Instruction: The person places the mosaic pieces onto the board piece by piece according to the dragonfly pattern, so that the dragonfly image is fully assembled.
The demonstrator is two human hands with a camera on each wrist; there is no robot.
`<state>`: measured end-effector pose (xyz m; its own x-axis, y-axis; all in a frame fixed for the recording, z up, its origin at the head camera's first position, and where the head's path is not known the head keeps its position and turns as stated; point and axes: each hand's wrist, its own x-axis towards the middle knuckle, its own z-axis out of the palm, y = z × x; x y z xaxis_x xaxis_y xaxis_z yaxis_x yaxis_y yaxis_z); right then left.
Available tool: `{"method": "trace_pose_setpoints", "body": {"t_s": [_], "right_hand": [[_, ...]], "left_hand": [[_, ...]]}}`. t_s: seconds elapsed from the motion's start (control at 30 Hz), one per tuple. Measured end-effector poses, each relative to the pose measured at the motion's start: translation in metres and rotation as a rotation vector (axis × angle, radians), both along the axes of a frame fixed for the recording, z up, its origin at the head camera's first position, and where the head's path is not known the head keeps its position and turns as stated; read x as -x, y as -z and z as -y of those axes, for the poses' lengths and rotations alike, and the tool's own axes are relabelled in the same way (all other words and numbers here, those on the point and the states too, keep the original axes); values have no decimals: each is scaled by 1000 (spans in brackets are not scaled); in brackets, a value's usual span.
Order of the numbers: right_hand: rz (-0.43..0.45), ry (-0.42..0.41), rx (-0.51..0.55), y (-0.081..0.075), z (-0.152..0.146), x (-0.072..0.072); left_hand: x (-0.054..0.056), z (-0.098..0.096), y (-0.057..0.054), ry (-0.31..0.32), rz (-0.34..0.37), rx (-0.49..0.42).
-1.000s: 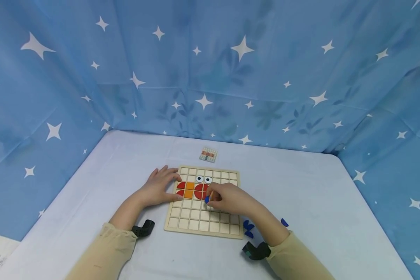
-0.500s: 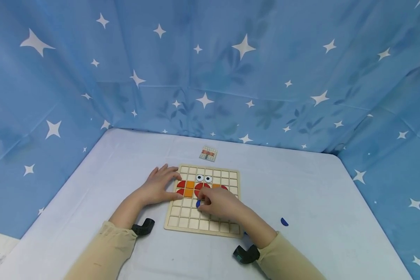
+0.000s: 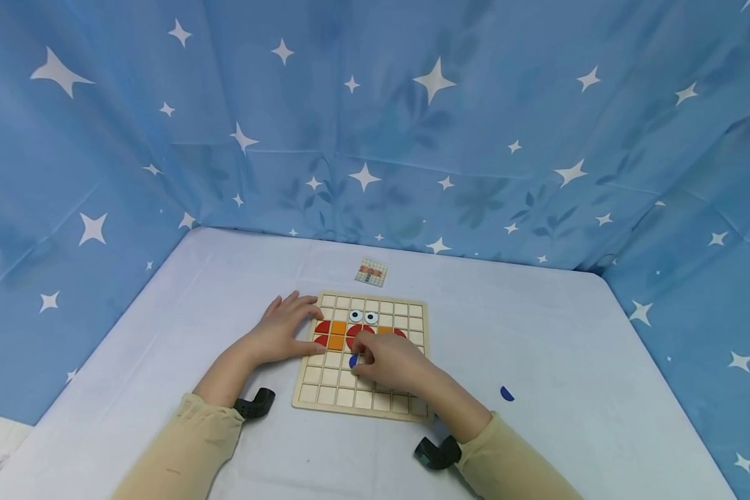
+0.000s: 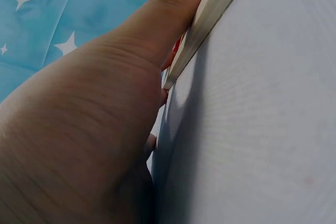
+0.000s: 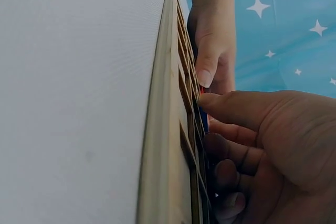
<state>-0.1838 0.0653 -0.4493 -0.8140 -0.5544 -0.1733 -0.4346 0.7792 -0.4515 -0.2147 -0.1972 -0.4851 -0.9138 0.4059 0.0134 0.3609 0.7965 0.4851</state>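
Observation:
A wooden grid board (image 3: 362, 414) lies on the white table. It bears red quarter-round pieces (image 3: 321, 327), orange squares (image 3: 338, 328) and two eye discs (image 3: 356, 316). My left hand (image 3: 278, 332) rests on the board's left edge, thumb and fingers spread apart. With thumb and fingertips, my right hand (image 3: 392, 360) pinches a blue rounded piece (image 3: 353, 361) at the grid, just below the red pieces in the middle. In the right wrist view a sliver of the blue piece (image 5: 203, 120) shows at the thumb tip. Part of the grid is hidden under the right hand.
A small pattern card (image 3: 371, 272) lies behind the board. To the right of the right forearm is a loose blue semicircle piece (image 3: 507, 394). A blue curtain with white stars (image 3: 375, 125) hangs around the table.
My right hand has moved left across the board with the blue piece, then stayed nearly still. The right forearm now covers the blue pieces near the board's lower right corner. The left hand holds its place.

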Motion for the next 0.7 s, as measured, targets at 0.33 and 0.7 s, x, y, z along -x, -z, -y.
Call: {"method": "trace_pose_setpoints", "body": {"t_s": [0.33, 0.7], "right_hand": [[-59, -24, -11, -1, 1, -2], [-19, -14, -9, -3, 0, -2]], "left_hand": [[1, 0, 0, 0, -6, 5], [1, 0, 0, 9, -16, 1]]}}
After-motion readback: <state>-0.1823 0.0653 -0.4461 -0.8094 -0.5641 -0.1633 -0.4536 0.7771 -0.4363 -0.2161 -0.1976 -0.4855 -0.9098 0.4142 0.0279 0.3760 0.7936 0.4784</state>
